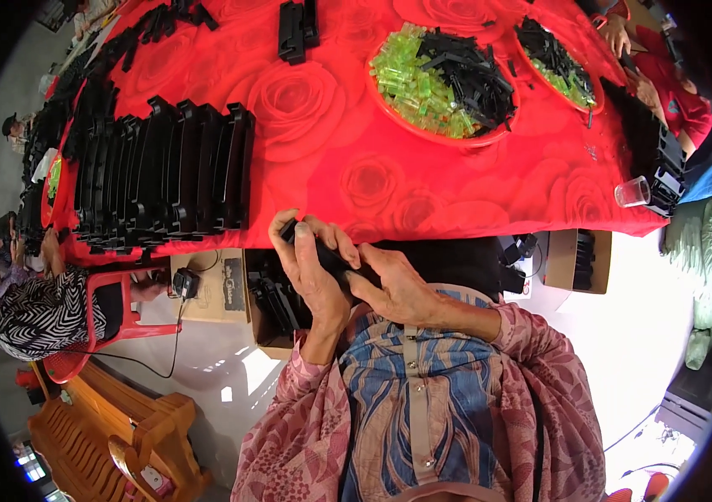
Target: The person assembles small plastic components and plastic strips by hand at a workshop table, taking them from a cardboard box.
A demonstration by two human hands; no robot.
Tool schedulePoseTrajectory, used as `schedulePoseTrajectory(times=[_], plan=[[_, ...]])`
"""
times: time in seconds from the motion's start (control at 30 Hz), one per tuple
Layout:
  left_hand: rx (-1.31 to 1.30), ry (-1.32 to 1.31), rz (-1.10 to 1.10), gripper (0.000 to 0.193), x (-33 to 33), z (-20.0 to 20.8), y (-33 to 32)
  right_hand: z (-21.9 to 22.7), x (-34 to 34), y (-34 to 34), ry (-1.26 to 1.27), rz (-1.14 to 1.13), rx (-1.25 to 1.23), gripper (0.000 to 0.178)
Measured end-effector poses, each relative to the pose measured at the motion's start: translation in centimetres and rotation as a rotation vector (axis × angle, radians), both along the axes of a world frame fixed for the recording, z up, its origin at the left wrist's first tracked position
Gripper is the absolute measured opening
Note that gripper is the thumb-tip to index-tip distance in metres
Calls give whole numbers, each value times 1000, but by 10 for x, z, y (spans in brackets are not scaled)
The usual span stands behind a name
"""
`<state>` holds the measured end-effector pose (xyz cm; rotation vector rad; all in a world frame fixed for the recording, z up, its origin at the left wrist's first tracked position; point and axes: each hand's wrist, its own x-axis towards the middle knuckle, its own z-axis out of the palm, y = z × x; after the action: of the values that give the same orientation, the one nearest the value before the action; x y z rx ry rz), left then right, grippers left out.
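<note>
Just off the table's near edge, my left hand (316,272) is wrapped round a black plastic part (327,256), one end of which shows between thumb and fingers. My right hand (393,286) meets it from the right, its fingers pinched at the part's lower end; whatever small piece may lie between those fingertips is hidden. Left of my hands a long row of black plastic housings (163,176) stands packed side by side. Farther off to the right, a round orange-red tray (448,140) holds small yellow-green clear pieces (410,79) and black strips (469,75).
A red rose-patterned cloth (305,109) covers the table. Two black housings (293,33) lie at its far side. A second tray (586,107) and a clear cup (632,192) are on the right, near a co-worker (682,109). Cardboard boxes (213,289) stand below the table.
</note>
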<state>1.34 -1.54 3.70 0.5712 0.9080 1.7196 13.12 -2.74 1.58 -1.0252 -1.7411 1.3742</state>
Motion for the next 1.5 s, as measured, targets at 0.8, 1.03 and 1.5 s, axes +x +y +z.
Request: schedulePoseTrajectory(times=[0.8, 1.03, 1.5], plan=[[-58, 31, -317, 36, -27, -31, 4, 37, 52, 47, -286, -322, 766, 14], [-172, 150, -189, 41, -38, -17, 9, 50, 107, 176, -642, -357, 1030, 22], [-236, 70, -237, 37, -28, -22, 4, 24, 90, 238, -1400, -141, 1271, 28]])
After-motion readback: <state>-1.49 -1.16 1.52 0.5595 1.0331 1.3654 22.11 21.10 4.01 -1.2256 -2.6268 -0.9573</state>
